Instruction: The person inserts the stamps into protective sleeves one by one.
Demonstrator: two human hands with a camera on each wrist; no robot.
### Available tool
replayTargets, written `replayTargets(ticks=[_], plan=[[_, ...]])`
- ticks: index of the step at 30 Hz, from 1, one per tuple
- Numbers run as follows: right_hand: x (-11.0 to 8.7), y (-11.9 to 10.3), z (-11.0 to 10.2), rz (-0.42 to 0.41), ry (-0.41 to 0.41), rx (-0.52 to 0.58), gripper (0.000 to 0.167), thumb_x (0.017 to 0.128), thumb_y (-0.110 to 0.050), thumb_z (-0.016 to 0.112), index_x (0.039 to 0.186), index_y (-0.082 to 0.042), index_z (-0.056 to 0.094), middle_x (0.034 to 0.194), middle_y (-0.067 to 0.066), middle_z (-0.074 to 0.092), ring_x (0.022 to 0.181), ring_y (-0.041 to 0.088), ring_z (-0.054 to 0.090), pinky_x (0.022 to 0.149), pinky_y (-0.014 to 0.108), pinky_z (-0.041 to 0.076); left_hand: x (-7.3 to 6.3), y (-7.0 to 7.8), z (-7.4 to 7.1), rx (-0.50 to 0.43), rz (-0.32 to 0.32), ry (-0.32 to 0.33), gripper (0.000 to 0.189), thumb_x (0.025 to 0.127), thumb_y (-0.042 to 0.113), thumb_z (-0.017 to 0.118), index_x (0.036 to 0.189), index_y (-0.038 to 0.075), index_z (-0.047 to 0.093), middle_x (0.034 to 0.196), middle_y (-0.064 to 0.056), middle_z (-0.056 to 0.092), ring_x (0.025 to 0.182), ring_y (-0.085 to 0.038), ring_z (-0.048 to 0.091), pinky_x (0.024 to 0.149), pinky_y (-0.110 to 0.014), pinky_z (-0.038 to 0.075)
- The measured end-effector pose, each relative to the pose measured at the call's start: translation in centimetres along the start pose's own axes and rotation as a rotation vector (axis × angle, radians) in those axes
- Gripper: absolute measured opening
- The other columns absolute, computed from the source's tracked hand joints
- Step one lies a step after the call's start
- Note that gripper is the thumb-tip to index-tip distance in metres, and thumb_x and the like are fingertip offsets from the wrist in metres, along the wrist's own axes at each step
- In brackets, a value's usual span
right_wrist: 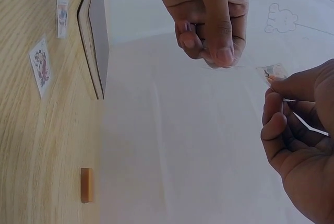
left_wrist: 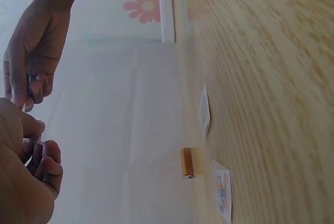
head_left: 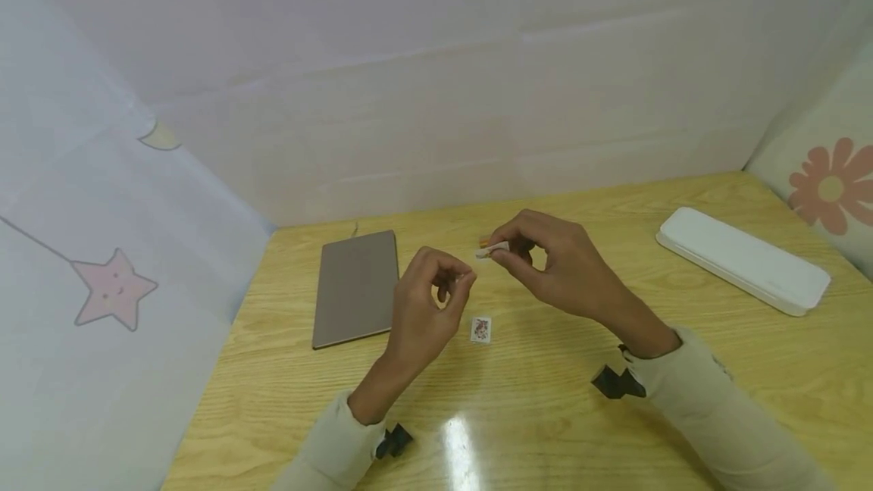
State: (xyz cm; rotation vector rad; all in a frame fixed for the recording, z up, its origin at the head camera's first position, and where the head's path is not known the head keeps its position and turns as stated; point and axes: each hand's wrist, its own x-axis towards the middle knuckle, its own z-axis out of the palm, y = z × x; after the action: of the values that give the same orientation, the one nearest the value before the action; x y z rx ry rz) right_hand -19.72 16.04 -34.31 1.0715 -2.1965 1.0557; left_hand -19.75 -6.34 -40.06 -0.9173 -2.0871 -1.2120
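Observation:
Between thumb and fingertips, my right hand [head_left: 555, 260] pinches a stamp-sized picture card [right_wrist: 273, 73] with a shiny, see-through edge. My left hand [head_left: 428, 305] faces it, a short gap away, its thumb and fingertip pressed together on a thin piece of clear film [right_wrist: 235, 67]. Both hands are raised above the wooden table. Below them lies a small card with a red and dark figure [head_left: 480, 329]. Another small picture card [left_wrist: 223, 190] lies close by, hidden behind the left hand in the head view. An orange-brown block [left_wrist: 187, 162] stands past the hands.
A grey-brown notebook [head_left: 356, 290] lies left of the left hand. On the right side of the table is a long white case [head_left: 743, 260]. Pale printed cloth [head_left: 436, 97] hangs behind and beside the wooden table [head_left: 546, 415].

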Motion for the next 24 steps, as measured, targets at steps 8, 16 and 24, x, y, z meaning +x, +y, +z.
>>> replayTargets(ticks=[8,16,24], plan=[[0.02,0.03,0.31,-0.002,-0.004,0.017,0.017,0.095,-0.011,0.072,0.111,-0.018,0.071,0.097,-0.012,0.064,0.077,0.000,0.057,0.065,0.022,0.049,-0.02,0.04,0.13,-0.011,0.024,-0.004,0.010,0.096,0.008,0.070,0.102,0.008,0.061,0.097,-0.003,0.057,0.070,-0.011,0.052,0.056,-0.026,0.046],[-0.04,-0.04,0.43,-0.006,-0.032,0.021,0.017,0.095,-0.010,0.072,0.111,-0.014,0.069,0.097,-0.011,0.064,0.076,0.001,0.057,0.062,0.025,0.050,-0.02,0.14,0.13,-0.007,0.031,-0.012,0.011,0.096,0.008,0.069,0.103,0.007,0.061,0.098,-0.003,0.056,0.070,-0.011,0.052,0.056,-0.027,0.046],[-0.13,0.11,0.39,-0.032,-0.051,-0.010,0.018,0.094,-0.007,0.072,0.111,-0.011,0.069,0.098,-0.008,0.065,0.075,0.001,0.054,0.059,0.021,0.047,0.01,0.07,0.20,0.000,0.021,-0.003,0.010,0.097,0.010,0.069,0.102,0.007,0.062,0.098,-0.004,0.057,0.070,-0.011,0.052,0.056,-0.029,0.047]])
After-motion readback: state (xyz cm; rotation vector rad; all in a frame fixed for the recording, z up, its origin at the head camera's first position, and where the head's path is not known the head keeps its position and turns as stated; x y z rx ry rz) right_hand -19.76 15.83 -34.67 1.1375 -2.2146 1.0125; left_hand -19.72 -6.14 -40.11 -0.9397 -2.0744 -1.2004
